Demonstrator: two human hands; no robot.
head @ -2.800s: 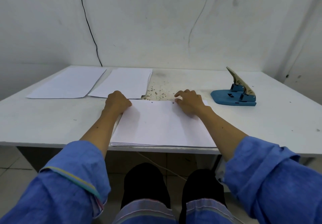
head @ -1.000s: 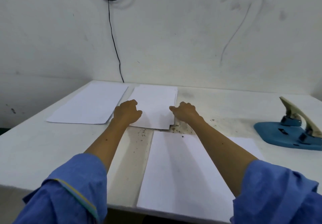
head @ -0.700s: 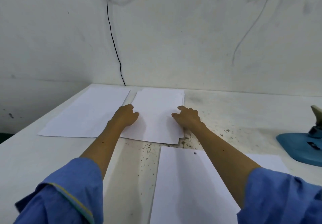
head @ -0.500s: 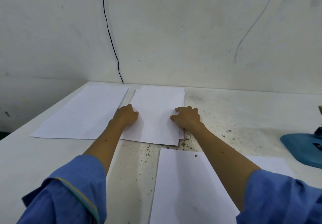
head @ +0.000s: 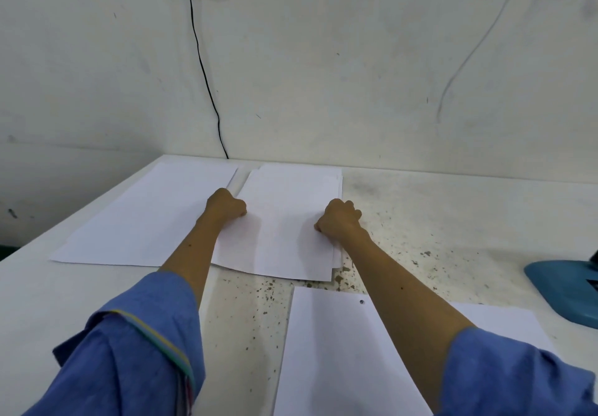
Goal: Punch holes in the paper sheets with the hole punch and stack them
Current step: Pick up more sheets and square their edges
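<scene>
Both hands sit on the middle stack of sheets [head: 288,221], probably to square a sheet onto the pile so the edges line up. The left hand [head: 225,205] grips the stack's left edge, fingers curled over it; the right hand [head: 339,220] has its fingers curled at the right edge, apparently pinching the paper, though the fingertips are hidden. The top sheets lie slightly askew, their corners fanned at the near right, so they likely need nudging. Left of this stack, just beside it, lies a second spread of paper [head: 145,218]. Nearer the person than the stack lies another pile [head: 326,351], a punched hole showing near its far edge, perhaps waiting its turn to be moved. The hole punch [head: 563,289] stands well to the stack's right, cut off by the frame, within reach. Dark flecks litter the table [head: 453,221] between stack and punch
</scene>
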